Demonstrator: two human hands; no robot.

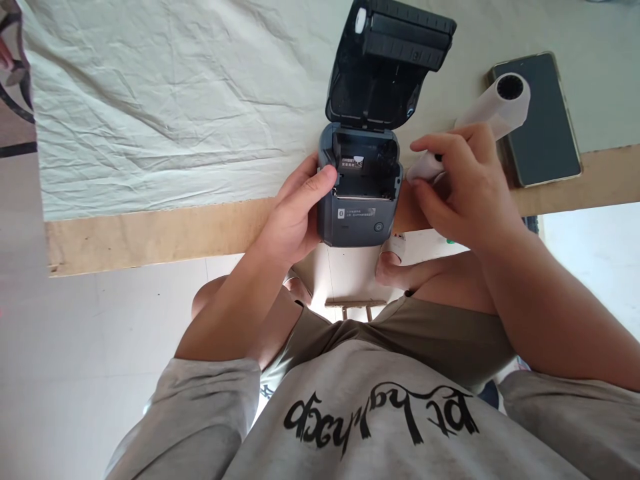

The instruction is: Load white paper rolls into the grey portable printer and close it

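Printer steadied at the table edge, lid raised.

The printer was gripped on its side by the left hand, thumb laid on the top rim beside the bare paper bay. A paper roll was clasped by the right hand, fingers curled around its near end, just beside the printer. A phone lay face up under the roll's far end, partly on a creased cloth.
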